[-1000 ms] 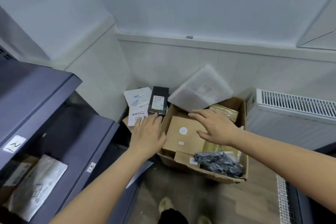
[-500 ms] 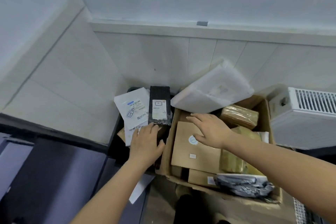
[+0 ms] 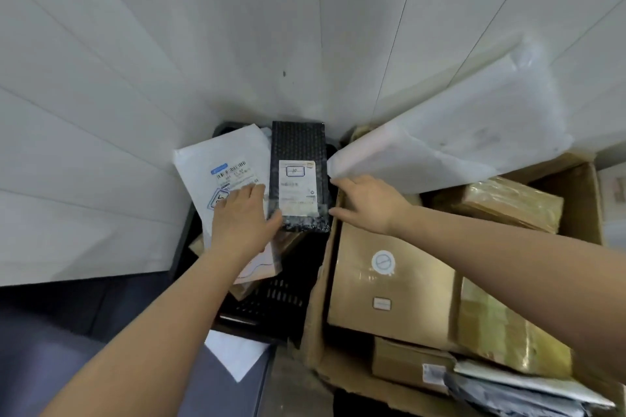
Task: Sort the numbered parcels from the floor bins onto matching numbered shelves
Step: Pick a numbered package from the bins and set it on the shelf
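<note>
- Left hand rests flat, fingers straight, on the white mailer; right hand reaches, fingers relaxed and holding nothing, beside the black parcel.
- The parcel leans upright between both hands; a one-sided nudge could topple it into the black bin below.

Black, dimpled bubble parcel with white label. White mailer printed in black and blue. Translucent white bag. Brown carton; plain brown box bearing round white sticker; glossy tape-wrapped yellow-brown parcel. Black slotted crate. White panelled wall with thin grey seams. Grey shelf.
</note>
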Demonstrator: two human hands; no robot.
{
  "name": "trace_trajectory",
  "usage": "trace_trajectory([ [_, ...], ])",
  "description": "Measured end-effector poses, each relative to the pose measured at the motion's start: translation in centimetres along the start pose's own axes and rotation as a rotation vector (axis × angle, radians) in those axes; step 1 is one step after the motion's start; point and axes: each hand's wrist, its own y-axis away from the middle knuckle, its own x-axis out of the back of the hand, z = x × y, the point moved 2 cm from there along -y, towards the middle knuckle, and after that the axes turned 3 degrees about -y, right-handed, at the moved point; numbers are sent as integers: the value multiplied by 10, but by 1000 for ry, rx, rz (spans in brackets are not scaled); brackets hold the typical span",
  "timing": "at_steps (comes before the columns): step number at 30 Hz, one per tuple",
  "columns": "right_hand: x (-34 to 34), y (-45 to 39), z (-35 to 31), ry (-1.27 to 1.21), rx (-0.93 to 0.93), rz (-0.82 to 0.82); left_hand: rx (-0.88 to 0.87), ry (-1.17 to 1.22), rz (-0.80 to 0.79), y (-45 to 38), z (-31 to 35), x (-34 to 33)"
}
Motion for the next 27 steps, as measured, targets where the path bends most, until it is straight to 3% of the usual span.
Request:
trace_trajectory([
  [9, -44, -71, 15, -347, -185, -60, 172, 183, -46, -62, 4, -55],
  [14, -55, -81, 14, -543, -288, 11, 331, 510, -17, -68, 7, -59],
  [22, -5, -47, -2, -710, -263, 77, 312, 855, 56, -29, 22, -7],
  [27, 52, 2, -26, -752, -213, 153, 258, 889, 127, 16, 32, 52],
])
